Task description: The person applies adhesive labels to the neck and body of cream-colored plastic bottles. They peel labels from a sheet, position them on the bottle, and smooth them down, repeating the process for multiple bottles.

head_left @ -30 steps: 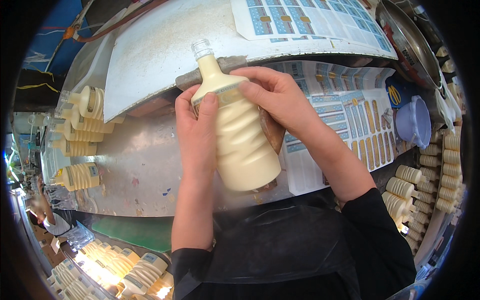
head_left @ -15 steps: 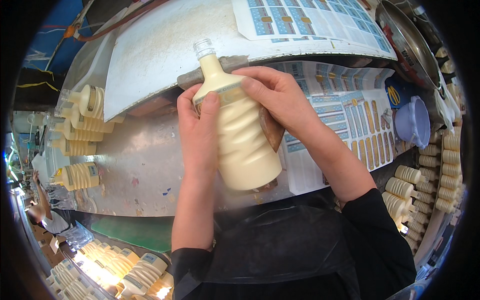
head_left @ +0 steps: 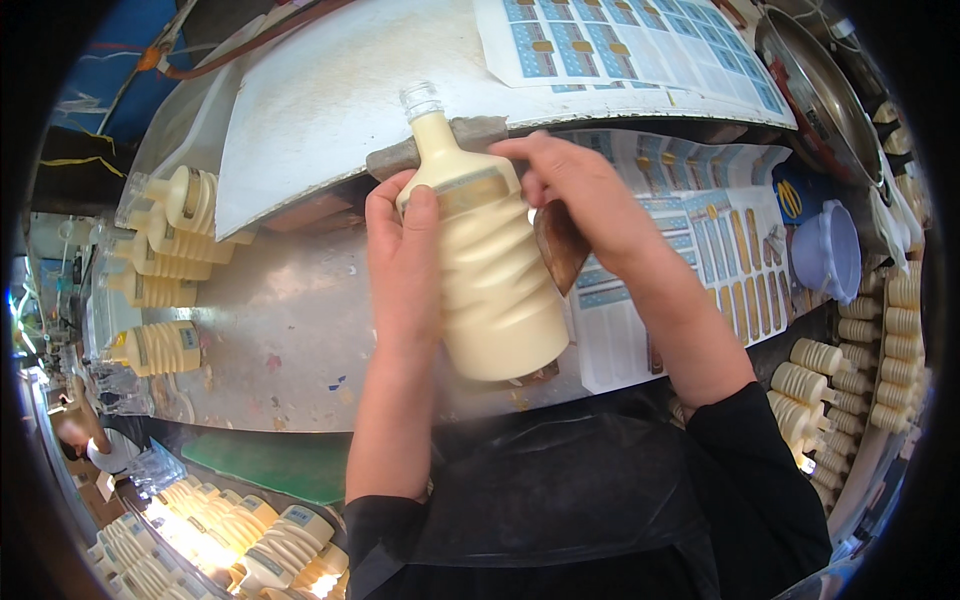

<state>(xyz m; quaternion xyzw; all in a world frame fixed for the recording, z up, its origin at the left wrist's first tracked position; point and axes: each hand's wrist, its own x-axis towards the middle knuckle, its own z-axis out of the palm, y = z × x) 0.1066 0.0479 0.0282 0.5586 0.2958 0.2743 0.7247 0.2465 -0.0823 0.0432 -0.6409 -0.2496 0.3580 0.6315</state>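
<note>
A cream-coloured bottle (head_left: 500,290) with a wavy ribbed body and clear threaded neck lies on its side, neck pointing away from me. My left hand (head_left: 405,235) grips its left shoulder, thumb on top beside a gold-and-grey label band (head_left: 470,192). Close to the bottle's right shoulder is my right hand (head_left: 585,200), index finger stretched toward the label and other fingers curled. Under that palm sticks out a brown, flat, wedge-shaped piece (head_left: 560,247), apparently held there; its upper part is hidden. Behind the bottle's neck lies a grey block (head_left: 395,157).
Sheets of blue and gold labels (head_left: 690,230) cover the right of the metal table (head_left: 290,330); more lie on the white raised board (head_left: 330,90). Similar bottles (head_left: 165,345) stand left, lower left and right. A lilac bucket (head_left: 825,250) and metal pan (head_left: 825,95) are at right.
My right hand has come off the label band, where its thumb pressed before, and moved slightly right with the brown piece. My left hand keeps hold of the bottle.
</note>
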